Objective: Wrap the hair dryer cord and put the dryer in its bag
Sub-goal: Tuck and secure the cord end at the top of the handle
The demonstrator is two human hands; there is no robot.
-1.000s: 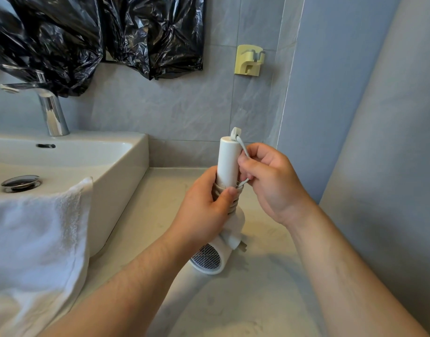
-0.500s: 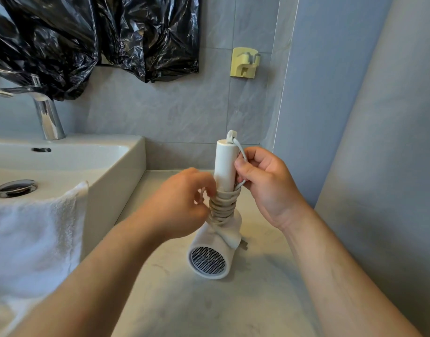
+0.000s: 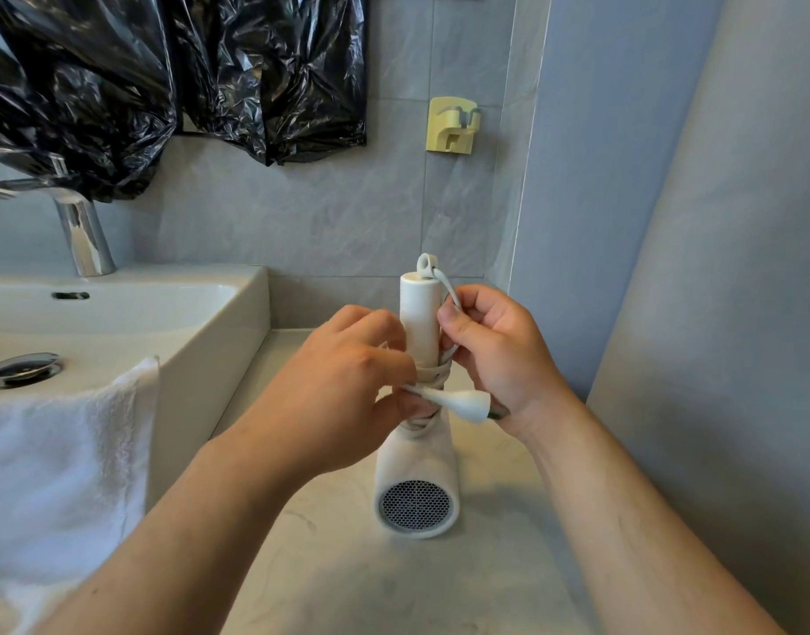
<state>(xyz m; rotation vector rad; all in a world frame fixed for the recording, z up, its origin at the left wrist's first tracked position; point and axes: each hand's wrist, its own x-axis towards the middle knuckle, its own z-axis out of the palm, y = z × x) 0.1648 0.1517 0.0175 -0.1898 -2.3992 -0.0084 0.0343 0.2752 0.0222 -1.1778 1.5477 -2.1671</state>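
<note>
I observe the hair dryer point(image 3: 417, 469) standing on the worktop point(image 3: 348, 566), barrel down, grille facing me, handle upright. The cord point(image 3: 433, 373) is coiled round the lower handle, and one strand runs down from the handle's top end. The right hand point(image 3: 499, 355) is curled round the handle, pinning that strand against it. The left hand point(image 3: 343, 396) pinches the cord just behind the plug point(image 3: 462, 398), which lies crosswise before the coils. The hands sit close together, either side of the handle. A sink point(image 3: 210, 350) with a towel point(image 3: 64, 451) draped over its rim stands to the left.

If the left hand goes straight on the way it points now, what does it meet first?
Most likely the dryer handle with its wrapped cord, right beside the left hand; depth is unclear.
</note>
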